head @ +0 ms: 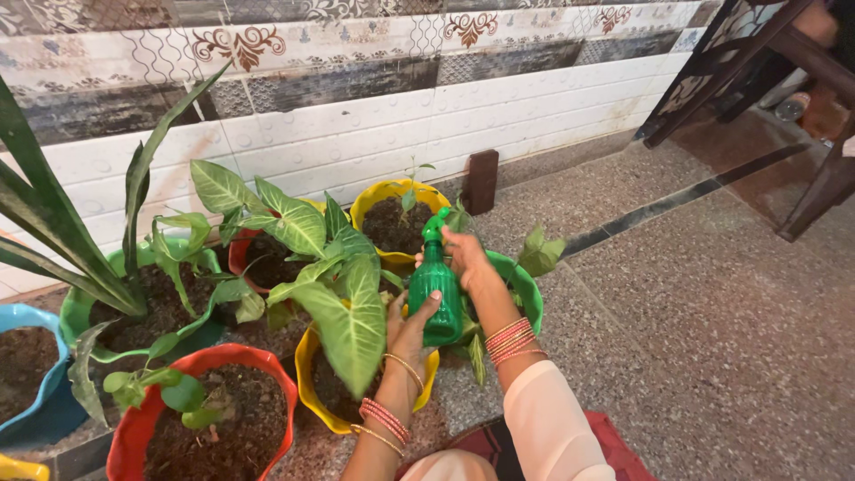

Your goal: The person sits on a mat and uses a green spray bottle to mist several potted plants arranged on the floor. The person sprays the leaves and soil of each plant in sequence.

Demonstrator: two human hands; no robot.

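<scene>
Both hands (436,294) gripping green spray bottle (435,289)

Soft even daylight — sharp, slight edge distortion

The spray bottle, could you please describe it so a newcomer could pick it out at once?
Along the tiled wall stands a cluster of coloured pots. Right of the big-leaved plant, the left hand and right hand hold the spray bottle: the only green, see-through plastic thing there.
</scene>
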